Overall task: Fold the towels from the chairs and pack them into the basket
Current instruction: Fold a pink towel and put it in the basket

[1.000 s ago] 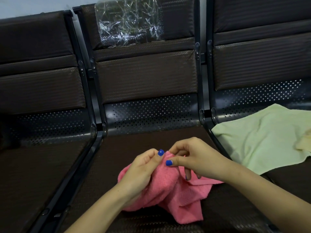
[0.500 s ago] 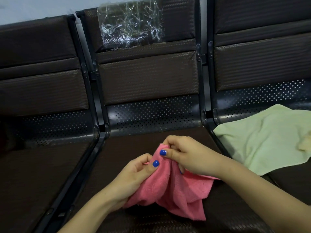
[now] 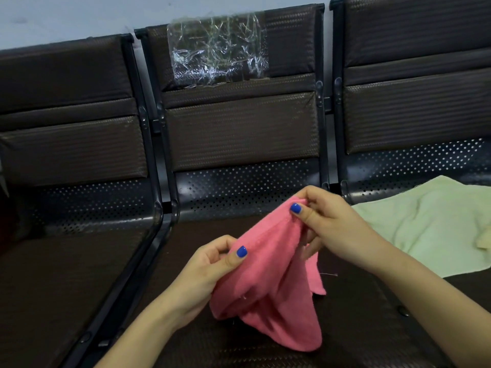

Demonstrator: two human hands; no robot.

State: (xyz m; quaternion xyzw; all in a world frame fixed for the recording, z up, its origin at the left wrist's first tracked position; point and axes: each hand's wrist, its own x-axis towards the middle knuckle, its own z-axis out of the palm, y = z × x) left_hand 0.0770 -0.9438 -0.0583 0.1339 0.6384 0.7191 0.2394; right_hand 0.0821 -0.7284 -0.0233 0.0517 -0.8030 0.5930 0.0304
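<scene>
- The pink towel [image 3: 268, 285] hung bunched in the lower centre of the frame, over the seat of the middle chair [image 3: 239, 134]. Its held top edge ran on a diagonal from lower left to upper right; its long axis dropped from that edge toward the bottom of the frame, where the rounded lower fold lay on or just above the seat pad; which of the two could not be told.
- The left hand [image 3: 207, 272] entered from the lower left with the forearm angled up and to the right. Its thumb lay across the front of the towel and the curled fingers closed behind it, pinching the lower end of the top edge.
- The right hand [image 3: 332, 227] entered from the lower right with the forearm angled up and to the left. Its thumb and forefinger pinched the upper corner of the towel at the highest point of the cloth; the remaining fingers curled loosely behind the fabric.
- The pale green towel [image 3: 425, 224] lay spread and creased at the right of the frame on the seat of the right chair [image 3: 414, 107], well apart from the pink towel.
- A cream cloth [image 3: 485, 240] showed at the right edge, resting on the pale green towel; its shape was cut off by the frame.
- A crinkled clear plastic sheet [image 3: 218, 54] covered the upper backrest of the middle chair, at the upper centre.
- The left chair [image 3: 69, 144] stood at the left.
</scene>
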